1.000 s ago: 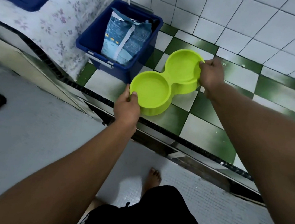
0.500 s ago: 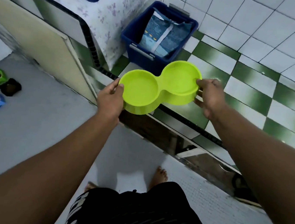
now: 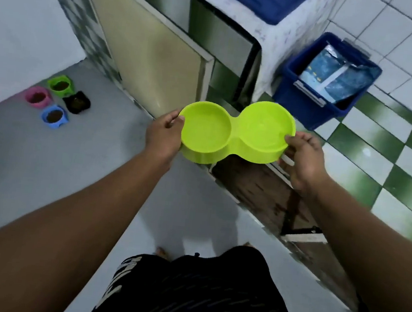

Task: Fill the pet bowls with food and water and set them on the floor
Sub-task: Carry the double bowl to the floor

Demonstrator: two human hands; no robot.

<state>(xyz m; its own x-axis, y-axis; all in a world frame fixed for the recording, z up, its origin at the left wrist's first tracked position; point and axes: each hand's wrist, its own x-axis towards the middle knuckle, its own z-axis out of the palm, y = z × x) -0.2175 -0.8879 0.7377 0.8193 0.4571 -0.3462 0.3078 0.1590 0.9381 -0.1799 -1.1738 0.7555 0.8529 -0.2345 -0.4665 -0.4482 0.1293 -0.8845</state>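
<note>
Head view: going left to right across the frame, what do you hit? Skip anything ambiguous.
Small pink bowl → small black bowl → left hand → lime-green plastic double bowl → right hand. Left out because they overlap neighbours: small blue bowl, small green bowl, blue plastic bin.

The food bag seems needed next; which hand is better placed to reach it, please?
Right, likely: the right hand holds the double bowl nearest the food bag in the blue bin; the left hand is farther.
</note>
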